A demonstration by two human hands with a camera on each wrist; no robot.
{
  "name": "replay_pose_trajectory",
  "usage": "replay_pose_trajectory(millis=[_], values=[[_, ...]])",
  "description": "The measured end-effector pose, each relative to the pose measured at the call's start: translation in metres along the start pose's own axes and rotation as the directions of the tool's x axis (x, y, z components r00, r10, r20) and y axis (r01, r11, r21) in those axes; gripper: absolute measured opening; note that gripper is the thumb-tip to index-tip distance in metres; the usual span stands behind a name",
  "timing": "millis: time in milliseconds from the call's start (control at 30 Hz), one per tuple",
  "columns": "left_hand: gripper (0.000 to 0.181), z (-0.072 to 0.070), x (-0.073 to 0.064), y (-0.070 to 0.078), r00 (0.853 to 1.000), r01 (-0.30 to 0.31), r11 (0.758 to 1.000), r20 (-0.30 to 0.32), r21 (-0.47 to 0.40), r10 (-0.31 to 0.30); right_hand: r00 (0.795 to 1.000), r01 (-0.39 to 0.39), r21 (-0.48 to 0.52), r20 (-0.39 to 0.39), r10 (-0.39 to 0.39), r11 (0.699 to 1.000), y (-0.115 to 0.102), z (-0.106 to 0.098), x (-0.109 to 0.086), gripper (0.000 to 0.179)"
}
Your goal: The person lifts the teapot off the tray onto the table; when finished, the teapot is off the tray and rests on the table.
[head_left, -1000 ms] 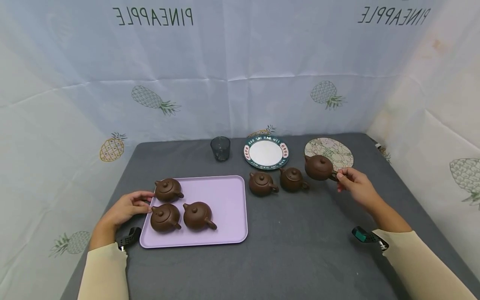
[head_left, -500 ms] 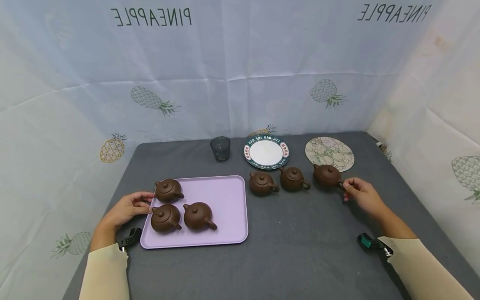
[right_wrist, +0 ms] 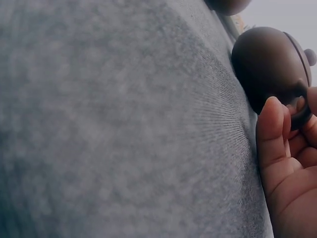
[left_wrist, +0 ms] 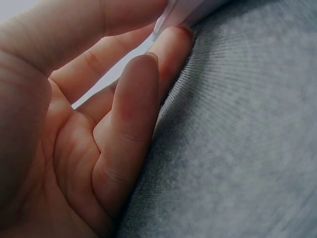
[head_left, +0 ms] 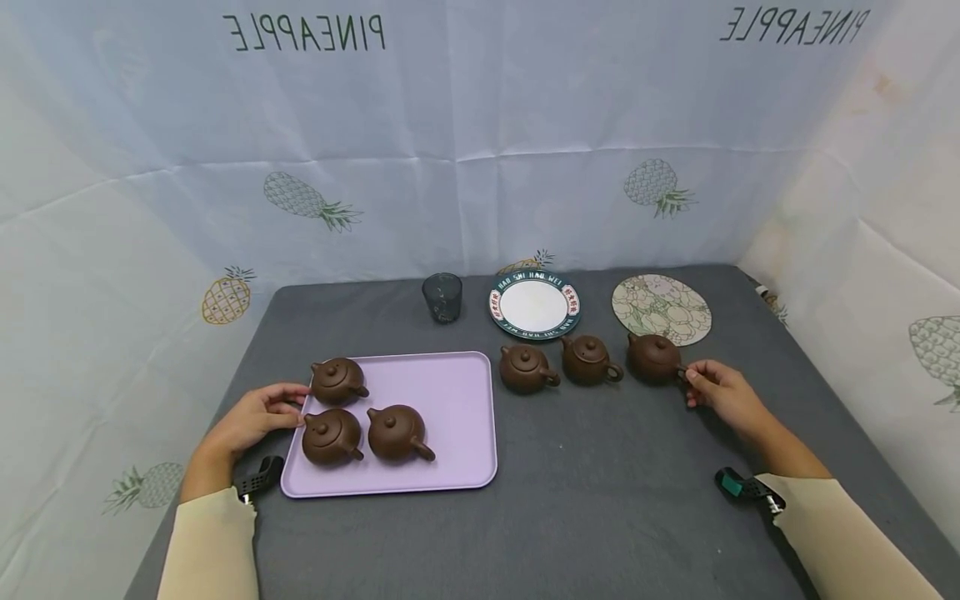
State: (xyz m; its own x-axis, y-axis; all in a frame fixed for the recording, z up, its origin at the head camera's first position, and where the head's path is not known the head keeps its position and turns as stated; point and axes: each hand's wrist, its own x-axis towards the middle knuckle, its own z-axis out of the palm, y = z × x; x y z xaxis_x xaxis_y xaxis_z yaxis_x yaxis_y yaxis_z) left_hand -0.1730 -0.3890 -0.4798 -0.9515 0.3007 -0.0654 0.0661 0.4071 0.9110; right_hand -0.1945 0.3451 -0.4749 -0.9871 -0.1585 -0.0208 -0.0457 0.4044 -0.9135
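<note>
At the left, my left hand (head_left: pixel 258 414) holds the left edge of a lilac tray (head_left: pixel 457 425); the left wrist view shows the tray's rim (left_wrist: pixel 166 20) between thumb and fingers. Three brown teapots stand on the tray: a back one (head_left: pixel 337 381), a front left one (head_left: pixel 332 437) and one to its right (head_left: pixel 396 432). My right hand (head_left: pixel 723 392) pinches the handle of another brown teapot (head_left: pixel 652 358), which sits on the grey cloth in front of a patterned round mat. Two similar teapots, one (head_left: pixel 587 359) and one (head_left: pixel 524 368), stand in a row to its left.
Behind the row lie a round plate with a green rim (head_left: pixel 534 331) and the floral round mat (head_left: pixel 663 304). A dark glass cup (head_left: pixel 442 297) stands at the back, left of the plate. White pineapple-print curtain (head_left: pixel 480 100) closes off the back and sides.
My right hand has brought its teapot down and slightly right, off the mat's front edge to the cloth at the row's right end. The left hand and tray have stayed in place.
</note>
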Motion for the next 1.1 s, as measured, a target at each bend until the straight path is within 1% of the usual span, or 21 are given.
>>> replay_pose_trajectory(millis=[167,300,433,533,667,733,800,867,933,967,1100], values=[[0.048,0.000,-0.001,-0.001,1.000,-0.005,1.000,0.001,-0.007,0.005,0.999,0.003,0.022,0.033,-0.003,1.000,0.001,-0.003,0.001,0.036],[0.048,0.001,-0.001,-0.003,1.000,-0.009,1.000,0.004,-0.009,0.009,1.000,0.001,-0.007,0.022,-0.001,1.000,0.000,-0.004,0.003,0.036],[0.048,0.001,0.000,-0.003,1.000,-0.006,1.000,0.006,-0.010,0.006,1.000,-0.004,-0.091,-0.019,0.003,0.996,-0.003,-0.006,0.004,0.038],[0.048,0.000,0.001,-0.003,1.000,-0.002,1.000,0.000,-0.009,0.002,0.998,-0.012,-0.176,-0.060,0.001,0.984,-0.011,-0.008,0.005,0.040],[0.047,0.000,0.001,-0.003,1.000,0.004,1.000,-0.004,0.002,-0.004,0.994,-0.009,-0.306,-0.104,-0.023,0.952,-0.034,-0.008,0.011,0.042],[0.048,-0.001,0.001,-0.003,1.000,0.004,1.000,-0.002,0.008,-0.004,0.993,0.005,-0.338,-0.107,-0.044,0.941,-0.047,-0.005,0.014,0.042],[0.048,-0.002,0.001,-0.003,1.000,0.003,1.000,0.000,0.007,-0.003,0.994,0.033,-0.329,-0.092,-0.067,0.944,-0.060,0.002,0.018,0.041],[0.048,-0.002,0.001,-0.002,1.000,0.000,1.000,-0.002,0.007,0.000,0.994,0.068,-0.291,-0.065,-0.090,0.954,-0.069,0.014,0.022,0.040],[0.048,-0.001,0.000,-0.002,1.000,-0.002,1.000,-0.003,0.010,0.002,0.993,0.106,-0.245,-0.031,-0.117,0.964,-0.075,0.031,0.025,0.038],[0.048,-0.001,0.000,-0.002,1.000,-0.002,1.000,-0.005,0.010,0.002,0.991,0.130,-0.234,-0.014,-0.137,0.964,-0.076,0.040,0.027,0.037],[0.048,0.001,0.001,-0.003,1.000,-0.006,1.000,-0.003,0.006,0.006,0.983,0.183,-0.195,0.057,-0.176,0.963,-0.081,0.080,0.027,0.031]])
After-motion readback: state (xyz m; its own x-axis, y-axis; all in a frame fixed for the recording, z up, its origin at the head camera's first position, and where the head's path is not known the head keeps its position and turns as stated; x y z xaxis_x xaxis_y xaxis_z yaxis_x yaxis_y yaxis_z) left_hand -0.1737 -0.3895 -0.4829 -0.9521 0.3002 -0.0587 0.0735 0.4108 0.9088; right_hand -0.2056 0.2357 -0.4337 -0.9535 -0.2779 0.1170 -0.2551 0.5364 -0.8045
